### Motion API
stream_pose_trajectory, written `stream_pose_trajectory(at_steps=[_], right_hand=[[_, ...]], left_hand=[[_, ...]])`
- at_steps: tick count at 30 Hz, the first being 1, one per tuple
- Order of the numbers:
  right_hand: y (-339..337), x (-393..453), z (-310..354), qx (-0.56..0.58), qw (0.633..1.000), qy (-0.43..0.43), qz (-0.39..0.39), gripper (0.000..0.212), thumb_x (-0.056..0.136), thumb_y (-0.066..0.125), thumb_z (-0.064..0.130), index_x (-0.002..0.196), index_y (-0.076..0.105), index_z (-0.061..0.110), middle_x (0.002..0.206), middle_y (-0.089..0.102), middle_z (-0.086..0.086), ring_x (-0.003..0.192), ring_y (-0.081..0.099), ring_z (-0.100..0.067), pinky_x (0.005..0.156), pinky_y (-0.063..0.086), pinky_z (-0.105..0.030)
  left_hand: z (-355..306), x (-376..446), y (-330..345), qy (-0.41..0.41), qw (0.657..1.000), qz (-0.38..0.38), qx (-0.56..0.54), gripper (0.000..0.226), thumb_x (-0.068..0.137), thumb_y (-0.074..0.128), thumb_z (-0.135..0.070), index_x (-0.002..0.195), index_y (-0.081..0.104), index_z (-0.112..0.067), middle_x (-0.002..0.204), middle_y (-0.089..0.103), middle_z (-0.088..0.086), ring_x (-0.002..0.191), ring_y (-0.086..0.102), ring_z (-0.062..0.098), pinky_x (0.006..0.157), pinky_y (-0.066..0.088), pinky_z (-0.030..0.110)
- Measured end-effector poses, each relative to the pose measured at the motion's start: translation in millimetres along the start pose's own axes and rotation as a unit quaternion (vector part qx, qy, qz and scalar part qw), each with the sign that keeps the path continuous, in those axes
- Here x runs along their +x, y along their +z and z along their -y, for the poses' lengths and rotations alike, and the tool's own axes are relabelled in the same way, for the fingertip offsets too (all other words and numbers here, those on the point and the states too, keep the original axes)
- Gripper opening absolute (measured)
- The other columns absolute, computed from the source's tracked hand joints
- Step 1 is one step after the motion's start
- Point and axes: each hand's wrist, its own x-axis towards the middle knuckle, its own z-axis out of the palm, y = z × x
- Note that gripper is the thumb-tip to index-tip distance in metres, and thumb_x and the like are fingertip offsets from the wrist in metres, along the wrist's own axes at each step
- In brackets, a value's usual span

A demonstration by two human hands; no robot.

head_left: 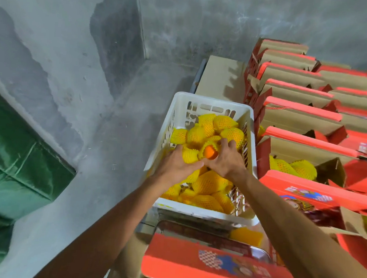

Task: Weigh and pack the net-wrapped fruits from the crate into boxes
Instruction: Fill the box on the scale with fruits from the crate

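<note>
Both hands reach into the white crate (181,100) — left hand (176,163) grips one netted fruit (189,155), right hand (227,161) another (209,151) — gathering a batch, probably for weighing.

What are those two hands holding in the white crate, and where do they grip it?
Each hand holds a net-wrapped fruit: the left hand around a yellow-netted fruit's side, the right hand around one whose orange end pokes out of its net.
</note>
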Motion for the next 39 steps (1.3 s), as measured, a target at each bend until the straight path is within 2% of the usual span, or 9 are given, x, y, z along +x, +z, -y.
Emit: stream_pose_trajectory(at_steps=[3, 7, 18, 20, 27, 30, 33, 36, 39], right_hand=[[-0.7, -19.1, -10.4, -0.011, 0.999, 0.018, 0.043, 0.098, 0.074, 0.076, 0.067, 0.145, 0.037, 0.011, 0.141, 0.038, -0.017, 0.123, 0.053, -0.046, 0.094, 0.05, -0.05], [1.4, -32.2, -17.4, -0.029, 0.997, 0.022, 0.068, 0.096, 0.076, 0.074, 0.066, 0.146, 0.037, 0.013, 0.142, 0.038, -0.016, 0.127, 0.051, -0.044, 0.099, 0.048, -0.048], [22.4, -21.1, -12.6, -0.162, 0.977, -0.039, 0.133, 0.101, 0.078, 0.07, 0.066, 0.154, 0.028, 0.013, 0.151, 0.028, -0.02, 0.131, 0.048, -0.043, 0.098, 0.049, -0.048], [27.2, -17.3, -14.3, -0.157, 0.977, -0.027, 0.139, 0.1, 0.08, 0.071, 0.064, 0.154, 0.028, 0.012, 0.153, 0.027, -0.021, 0.132, 0.048, -0.045, 0.099, 0.049, -0.048], [16.5, -18.0, -9.0, -0.152, 0.984, -0.023, 0.093, 0.076, 0.097, 0.052, 0.062, 0.152, 0.034, 0.013, 0.147, 0.036, -0.016, 0.134, 0.043, -0.039, 0.102, 0.046, -0.05], [-6.0, -27.5, 14.4, -0.038, 0.998, -0.045, 0.032, 0.055, 0.104, 0.046, 0.052, 0.141, 0.053, 0.012, 0.137, 0.052, -0.015, 0.124, 0.054, -0.036, 0.096, 0.048, -0.043], [-30.3, -50.3, 45.7, 0.151, 0.987, -0.062, 0.018, 0.031, 0.107, 0.047, 0.042, 0.116, 0.066, 0.019, 0.106, 0.069, -0.006, 0.101, 0.064, -0.029, 0.077, 0.044, -0.033], [-50.0, -89.6, 69.2, 0.242, 0.964, -0.102, 0.027, 0.028, 0.108, 0.045, 0.041, 0.11, 0.067, 0.024, 0.096, 0.07, -0.003, 0.091, 0.065, -0.025, 0.079, 0.051, -0.039], [-64.7, -136.5, 78.0, 0.3, 0.947, -0.113, 0.018, 0.028, 0.104, 0.051, 0.049, 0.112, 0.07, 0.03, 0.097, 0.072, 0.004, 0.089, 0.068, -0.022, 0.081, 0.059, -0.045]], left_hand=[[-2.2, -14.7, 2.2, -0.051, 0.987, -0.01, -0.15, 0.098, 0.075, 0.071, -0.074, 0.153, 0.037, -0.025, 0.155, 0.045, -0.002, 0.139, 0.046, 0.023, 0.094, 0.039, 0.028], [-6.6, -20.6, -4.6, -0.166, 0.933, 0.038, -0.317, 0.104, 0.072, 0.077, -0.072, 0.155, 0.036, -0.024, 0.155, 0.041, 0.0, 0.131, 0.05, 0.027, 0.077, 0.063, 0.044], [25.3, -4.2, 8.7, -0.144, 0.927, 0.088, -0.336, 0.08, 0.057, 0.096, -0.054, 0.126, 0.059, -0.036, 0.127, 0.065, -0.011, 0.118, 0.06, 0.011, 0.086, 0.059, 0.04], [30.7, -2.3, 9.4, -0.147, 0.92, 0.082, -0.353, 0.075, 0.057, 0.095, -0.055, 0.12, 0.057, -0.039, 0.122, 0.066, -0.012, 0.107, 0.062, 0.006, 0.08, 0.059, 0.037], [21.8, -9.6, -0.3, -0.166, 0.868, 0.099, -0.457, 0.114, 0.072, 0.081, -0.068, 0.16, 0.014, -0.039, 0.144, 0.028, -0.013, 0.097, 0.056, 0.005, 0.09, 0.058, 0.037], [7.2, -22.5, -9.4, -0.15, 0.866, 0.096, -0.468, 0.111, 0.074, 0.081, -0.066, 0.16, 0.017, -0.04, 0.152, 0.031, -0.007, 0.105, 0.06, 0.015, 0.074, 0.056, 0.034], [-8.6, -43.6, -23.2, -0.135, 0.864, 0.099, -0.474, 0.099, 0.075, 0.081, -0.064, 0.156, 0.033, -0.035, 0.144, 0.046, -0.003, 0.104, 0.064, 0.025, 0.072, 0.05, 0.034], [-25.0, -76.4, -42.4, -0.081, 0.856, 0.138, -0.491, 0.07, 0.081, 0.079, -0.058, 0.139, 0.058, -0.027, 0.11, 0.062, 0.002, 0.078, 0.056, 0.02, 0.066, 0.042, 0.035], [-33.7, -120.8, -65.9, -0.026, 0.843, 0.2, -0.498, 0.062, 0.083, 0.083, -0.038, 0.137, 0.06, -0.02, 0.113, 0.067, 0.009, 0.079, 0.068, 0.023, 0.064, 0.053, 0.032]])
